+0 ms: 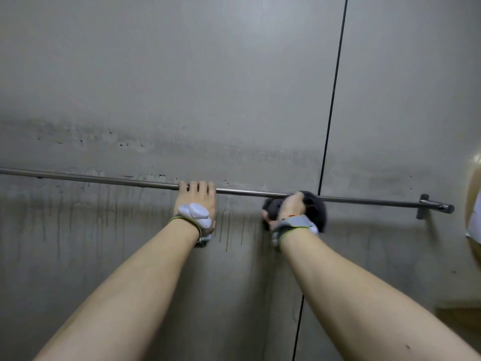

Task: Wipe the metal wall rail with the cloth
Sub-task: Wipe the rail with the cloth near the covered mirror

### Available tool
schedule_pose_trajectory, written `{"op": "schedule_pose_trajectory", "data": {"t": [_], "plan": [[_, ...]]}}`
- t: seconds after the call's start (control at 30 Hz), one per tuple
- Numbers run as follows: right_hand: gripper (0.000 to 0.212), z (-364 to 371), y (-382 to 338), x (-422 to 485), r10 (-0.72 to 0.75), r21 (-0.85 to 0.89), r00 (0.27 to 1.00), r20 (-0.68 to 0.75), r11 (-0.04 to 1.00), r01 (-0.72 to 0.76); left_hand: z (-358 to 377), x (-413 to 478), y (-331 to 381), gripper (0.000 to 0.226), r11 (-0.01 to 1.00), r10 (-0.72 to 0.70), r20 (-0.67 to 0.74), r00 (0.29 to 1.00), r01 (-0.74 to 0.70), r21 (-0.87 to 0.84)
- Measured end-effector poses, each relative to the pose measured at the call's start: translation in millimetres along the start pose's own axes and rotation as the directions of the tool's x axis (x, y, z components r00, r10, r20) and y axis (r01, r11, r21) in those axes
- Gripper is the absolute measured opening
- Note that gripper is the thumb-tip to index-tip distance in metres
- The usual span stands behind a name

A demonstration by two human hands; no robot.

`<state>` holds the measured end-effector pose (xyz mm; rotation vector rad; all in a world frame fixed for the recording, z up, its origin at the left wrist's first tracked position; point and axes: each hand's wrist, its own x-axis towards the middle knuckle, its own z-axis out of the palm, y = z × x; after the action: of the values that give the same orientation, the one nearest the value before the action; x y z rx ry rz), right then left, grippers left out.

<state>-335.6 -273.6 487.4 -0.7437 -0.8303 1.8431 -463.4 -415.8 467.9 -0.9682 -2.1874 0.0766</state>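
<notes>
A thin metal rail (109, 180) runs across the grey wall from the left edge to a bracket (426, 206) at the right. My left hand (195, 198) grips the rail near its middle, fingers curled over the top. To its right my right hand (290, 208) is wrapped around the rail with a dark fuzzy cloth (316, 211) bunched under the palm and around the bar. The stretch of rail under the cloth is hidden. Both wrists carry small white devices on straps.
The wall (182, 87) is grey panelling with dirty streaks and drip marks around and below the rail. A dark vertical seam (333, 100) crosses behind the rail just right of the cloth. A pale rounded object (472, 204) shows at the right edge.
</notes>
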Motion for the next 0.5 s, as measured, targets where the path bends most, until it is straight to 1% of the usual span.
{"op": "schedule_pose_trajectory", "data": {"t": [0.07,0.1,0.13,0.2,0.23,0.27,0.33,0.4,0.43,0.47,0.5], "plan": [[0.034,33.1,29.7,-16.5,0.08,-0.014,0.992,0.098,0.997,-0.079,1.8,0.3,-0.3,0.074,1.0,0.004,-0.001,1.0,-0.004,0.008],[0.033,46.8,44.7,-26.2,0.096,-0.066,0.982,0.162,0.994,-0.087,3.1,0.4,-1.0,0.072,1.0,0.006,-0.008,1.0,-0.006,0.012],[0.035,56.4,57.8,-34.0,0.065,-0.137,0.975,0.211,0.99,-0.036,3.5,0.1,-1.9,0.07,1.0,0.009,-0.008,1.0,-0.009,0.013],[0.045,68.7,71.2,-40.1,-0.039,-0.247,0.954,0.297,0.962,0.116,2.2,0.2,-3.7,0.07,0.999,0.017,0.006,1.0,-0.017,0.027],[0.046,67.8,70.8,-40.9,-0.043,-0.302,0.945,0.323,0.942,0.146,0.9,0.5,-3.6,0.069,0.999,0.02,0.012,1.0,-0.02,0.038],[0.046,63.4,67.9,-37.2,-0.01,-0.365,0.944,0.329,0.921,0.137,0.2,0.0,-1.2,0.067,0.999,0.019,0.018,1.0,-0.02,0.049],[0.046,50.2,54.9,-31.9,0.023,-0.532,0.952,0.305,0.834,0.15,-0.8,-0.8,0.2,0.064,0.999,0.002,0.025,1.0,-0.003,0.053],[0.05,23.6,37.8,-17.7,0.003,-0.575,0.962,0.275,0.802,0.161,-0.7,-1.2,9.1,0.065,0.998,-0.018,0.05,0.999,0.015,0.056],[0.051,15.4,28.9,-11.6,-0.034,-0.594,0.959,0.282,0.779,0.202,-1.3,-0.5,6.6,0.069,0.998,-0.032,0.054,0.998,0.028,0.063],[0.051,1.7,18.7,-4.5,-0.089,-0.673,0.96,0.264,0.697,0.249,-1.9,-0.4,7.7,0.074,0.997,-0.036,0.061,0.997,0.032,0.063],[0.051,-10.5,7.3,-0.4,-0.174,-0.767,0.955,0.238,0.57,0.295,-2.2,0.2,7.8,0.079,0.998,-0.036,0.065,0.997,0.032,0.06]]}}
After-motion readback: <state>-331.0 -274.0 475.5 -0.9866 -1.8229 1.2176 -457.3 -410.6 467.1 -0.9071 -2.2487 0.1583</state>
